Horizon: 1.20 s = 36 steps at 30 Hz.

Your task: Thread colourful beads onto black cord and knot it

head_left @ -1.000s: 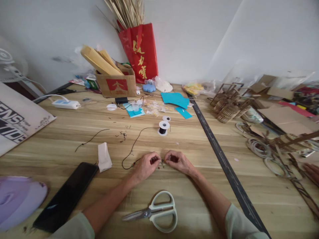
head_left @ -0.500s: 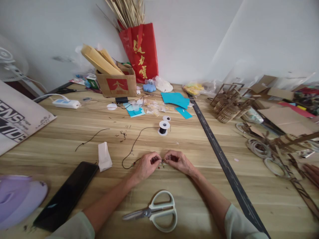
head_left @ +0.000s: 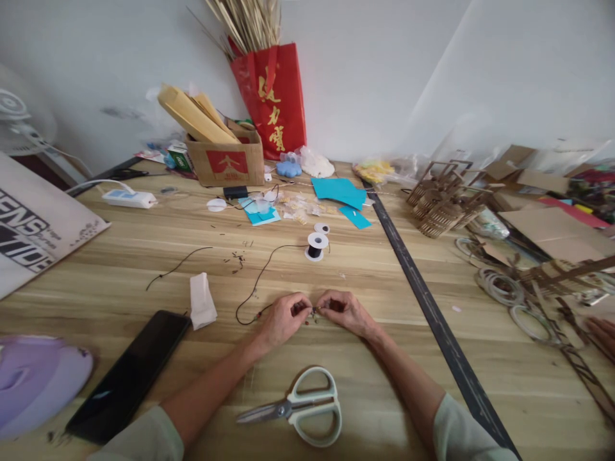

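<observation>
My left hand [head_left: 282,319] and my right hand [head_left: 343,310] rest on the wooden table [head_left: 384,275], fingertips pinched together around small dark beads on a thin black cord [head_left: 259,276]. The cord loops away from my left hand up to a small spool [head_left: 316,245]. What exactly sits between my right fingers is too small to name beyond the cord's end. Pale-handled scissors [head_left: 300,408] lie closed just in front of my wrists.
A black phone [head_left: 127,374] and folded white tissue [head_left: 202,300] lie left. A cardboard box [head_left: 225,161], red bag [head_left: 270,102], and teal paper [head_left: 340,191] stand behind. Wooden lattice models [head_left: 444,198] and tape rings [head_left: 500,285] crowd the right, where another person's hand [head_left: 603,333] shows.
</observation>
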### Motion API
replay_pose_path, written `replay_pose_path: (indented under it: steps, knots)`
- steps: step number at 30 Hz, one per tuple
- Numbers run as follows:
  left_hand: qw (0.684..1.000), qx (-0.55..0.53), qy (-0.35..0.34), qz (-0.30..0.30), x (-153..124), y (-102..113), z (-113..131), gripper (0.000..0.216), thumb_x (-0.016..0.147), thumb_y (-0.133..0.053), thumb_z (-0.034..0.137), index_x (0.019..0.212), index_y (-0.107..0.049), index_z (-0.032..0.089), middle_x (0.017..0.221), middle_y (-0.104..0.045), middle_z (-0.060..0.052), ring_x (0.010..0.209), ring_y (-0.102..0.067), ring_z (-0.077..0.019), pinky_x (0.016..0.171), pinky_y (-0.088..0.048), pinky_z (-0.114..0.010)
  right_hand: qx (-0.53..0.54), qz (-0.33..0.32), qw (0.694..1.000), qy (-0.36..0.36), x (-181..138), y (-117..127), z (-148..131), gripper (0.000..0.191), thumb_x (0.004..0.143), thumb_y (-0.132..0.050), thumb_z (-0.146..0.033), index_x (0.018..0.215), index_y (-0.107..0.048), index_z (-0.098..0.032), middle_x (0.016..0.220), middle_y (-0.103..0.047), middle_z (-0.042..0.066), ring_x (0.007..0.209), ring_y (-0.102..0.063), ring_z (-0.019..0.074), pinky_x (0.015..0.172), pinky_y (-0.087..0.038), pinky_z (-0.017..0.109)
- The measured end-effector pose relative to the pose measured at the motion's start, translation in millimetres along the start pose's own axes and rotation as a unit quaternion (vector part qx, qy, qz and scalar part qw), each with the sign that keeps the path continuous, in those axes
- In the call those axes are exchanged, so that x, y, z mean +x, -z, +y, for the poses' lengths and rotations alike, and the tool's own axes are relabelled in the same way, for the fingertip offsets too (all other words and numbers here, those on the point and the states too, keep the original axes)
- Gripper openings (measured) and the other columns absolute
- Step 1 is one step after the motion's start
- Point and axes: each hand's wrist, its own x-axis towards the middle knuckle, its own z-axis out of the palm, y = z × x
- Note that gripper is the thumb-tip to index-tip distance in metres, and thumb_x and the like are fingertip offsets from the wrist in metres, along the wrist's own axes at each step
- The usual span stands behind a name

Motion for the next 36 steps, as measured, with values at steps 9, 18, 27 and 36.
replay_pose_path:
  steps: [9,18,27,36]
  knots:
    - [1.000,0.011,-0.001,0.003,0.4,-0.9,-1.3,0.007,0.076,-0.057,0.012,0.073,-0.063,0.015,0.064,-0.064,-0.001,0.059,-0.057,-0.0118,0.059,-0.044,-0.020,0.020,0.000,1.000,-0.009,-0.1,-0.3,-1.7,0.021,0.080,-0.065,-0.033,0.084,-0.069,-0.013,0.066,-0.059,0.001,0.054,-0.045,0.0089,0.050,-0.033,0.020]
    - [1.000,0.010,0.005,-0.006,0.1,1.0,2.5,0.007,0.076,-0.056,0.015,0.072,-0.062,0.016,0.063,-0.063,0.000,0.059,-0.057,-0.0120,0.060,-0.045,-0.021,0.011,-0.002,1.000,-0.007,-0.2,0.8,-3.0,0.023,0.081,-0.064,-0.036,0.082,-0.069,-0.013,0.066,-0.061,0.001,0.054,-0.046,0.0092,0.050,-0.034,0.020]
    - [1.000,0.014,0.011,-0.011,-0.2,1.4,6.0,0.008,0.075,-0.056,0.013,0.071,-0.063,0.015,0.063,-0.063,0.000,0.058,-0.057,-0.0121,0.060,-0.044,-0.021,0.008,-0.007,1.000,-0.010,0.0,0.6,-1.6,0.025,0.080,-0.065,-0.039,0.081,-0.068,-0.014,0.064,-0.058,0.000,0.055,-0.047,0.0099,0.050,-0.036,0.020]
    - [1.000,0.015,0.008,-0.013,-0.3,-0.4,3.6,0.008,0.075,-0.057,0.012,0.071,-0.063,0.016,0.060,-0.062,0.001,0.056,-0.055,-0.0113,0.058,-0.043,-0.020,0.011,-0.013,1.000,-0.008,-0.1,0.2,-2.1,0.023,0.080,-0.065,-0.036,0.081,-0.067,-0.014,0.065,-0.057,0.000,0.057,-0.048,0.0098,0.053,-0.036,0.020]
